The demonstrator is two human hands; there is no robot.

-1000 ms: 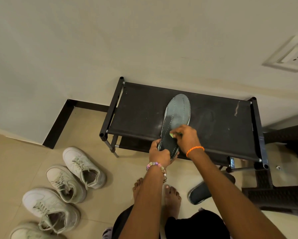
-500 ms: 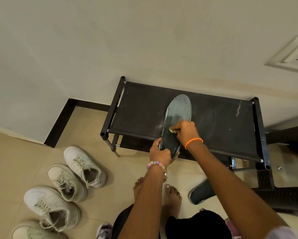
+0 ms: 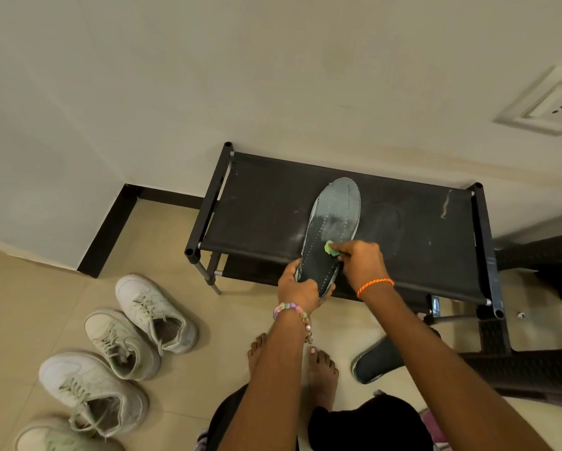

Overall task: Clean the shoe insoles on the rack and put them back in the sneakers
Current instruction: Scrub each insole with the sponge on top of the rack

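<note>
Currently the insole (image 3: 333, 219) lies lengthwise on the top shelf of the black rack (image 3: 266, 206), toe end toward the wall and heel end projecting past the front edge of the shelf. Its toe half shows pale grey; the heel half appears darker.

Left hand (image 3: 297, 288): fingers and thumb are curled around the heel end of the insole, gripping it from the left edge and from below. A beaded bracelet (image 3: 289, 308) sits on the left wrist.

Right hand (image 3: 359, 260): fingers are bent and pinch a small green cleaning pad (image 3: 331, 248), which is pressed against the insole surface near its right edge, roughly at mid-length. Whether the pad is a sponge or a cloth cannot be determined. An orange thread band (image 3: 374, 285) circles the right wrist.

A second dark insole (image 3: 375, 361) lies on the tiled floor, partly under the right forearm, just beside the person's bare feet (image 3: 322, 369).

Four white sneakers stand on the floor to the left of the rack, well apart from both hands: one nearest the rack (image 3: 156, 312), a second (image 3: 122, 343) just beside it, a third (image 3: 92, 390) closer to the camera, and a fourth (image 3: 58, 436) cut off at the lower frame edge.
</note>
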